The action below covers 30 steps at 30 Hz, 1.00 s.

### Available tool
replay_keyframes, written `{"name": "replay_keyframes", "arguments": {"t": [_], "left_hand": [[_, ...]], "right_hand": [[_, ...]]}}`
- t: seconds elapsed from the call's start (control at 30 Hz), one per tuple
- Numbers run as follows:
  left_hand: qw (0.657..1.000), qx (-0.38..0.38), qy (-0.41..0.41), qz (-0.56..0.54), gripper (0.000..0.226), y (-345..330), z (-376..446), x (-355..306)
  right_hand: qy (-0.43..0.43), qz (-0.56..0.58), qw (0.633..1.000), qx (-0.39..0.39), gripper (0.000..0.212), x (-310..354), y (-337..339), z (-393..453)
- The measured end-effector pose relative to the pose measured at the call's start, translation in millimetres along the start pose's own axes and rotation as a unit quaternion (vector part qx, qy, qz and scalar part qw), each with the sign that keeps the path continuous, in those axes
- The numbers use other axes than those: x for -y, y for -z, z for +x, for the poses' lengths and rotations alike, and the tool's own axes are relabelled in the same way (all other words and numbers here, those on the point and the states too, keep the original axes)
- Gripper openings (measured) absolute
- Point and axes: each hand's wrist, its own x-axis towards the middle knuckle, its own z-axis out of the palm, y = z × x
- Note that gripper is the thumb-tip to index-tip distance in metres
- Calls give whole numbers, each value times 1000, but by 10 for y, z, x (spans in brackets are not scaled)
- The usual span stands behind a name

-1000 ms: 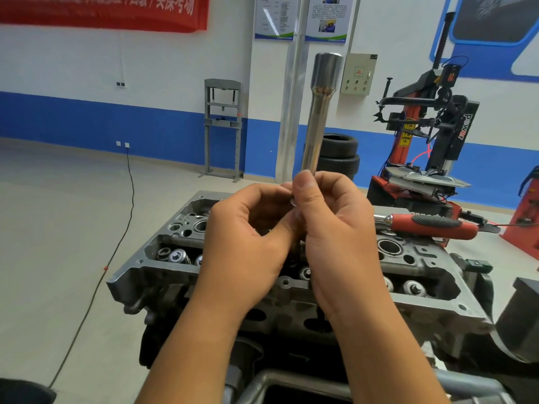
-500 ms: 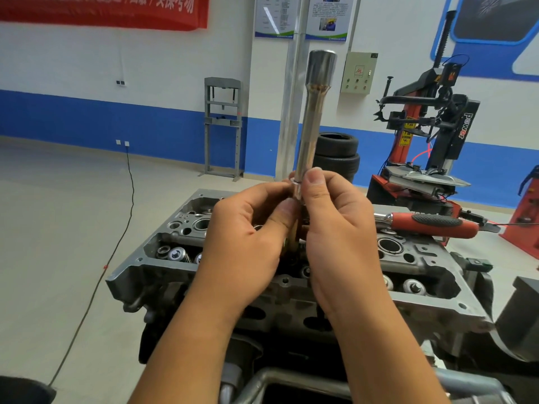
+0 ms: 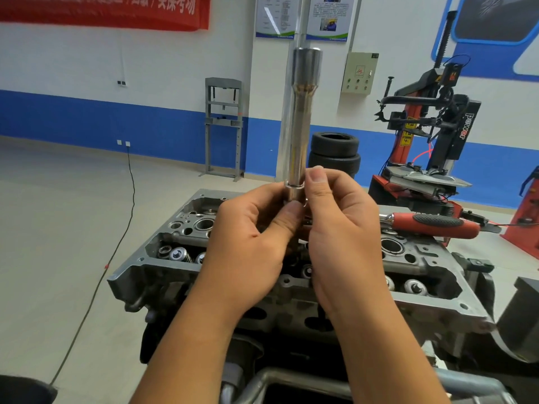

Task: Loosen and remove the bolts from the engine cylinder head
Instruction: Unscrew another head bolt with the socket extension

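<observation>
Your left hand (image 3: 250, 246) and right hand (image 3: 341, 231) both pinch the long chrome socket extension (image 3: 302, 123) upright at frame centre, apparently fitting it, above the grey aluminium cylinder head (image 3: 163, 275); no bolts are identifiable.

Readable text: one brand word, at the right of the frame

I can read "power" in white and red letters running down the black column of the tyre changer (image 3: 463, 126); the red banner (image 3: 116, 10) at upper left carries white Chinese characters cut off by the frame edge, and the wall posters (image 3: 277, 16) print is too small for me.
</observation>
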Motion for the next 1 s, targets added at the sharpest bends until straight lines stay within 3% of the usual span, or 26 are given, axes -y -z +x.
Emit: {"name": "replay_keyframes", "arguments": {"t": [0.13, 0.23, 0.4, 0.47, 0.7, 0.83, 1.0], "left_hand": [[1000, 17, -6, 14, 22, 22, 2, -23], [999, -15, -38, 21, 24, -15, -13, -3], [999, -9, -28, 19, 24, -7, -16, 0], [1000, -7, -11, 6, 25, 6, -5, 0], [996, -72, -44, 29, 27, -54, -19, 29], [998, -32, -36, 29, 24, -21, -18, 25], [999, -34, 7, 18, 23, 8, 6, 4]], "right_hand": [[-9, 30, 999, -1, 23, 33, -13, -16], [3, 18, 1000, 11, 29, 28, 10, -41], [-3, -19, 1000, 21, 8, 14, 30, -33], [-4, -28, 999, 16, 18, 15, 17, -22], [-10, -7, 1000, 17, 17, 9, 12, -39], [-8, -9, 1000, 26, 6, 8, 24, -37], [-20, 0, 999, 38, 14, 26, 12, -39]]}}
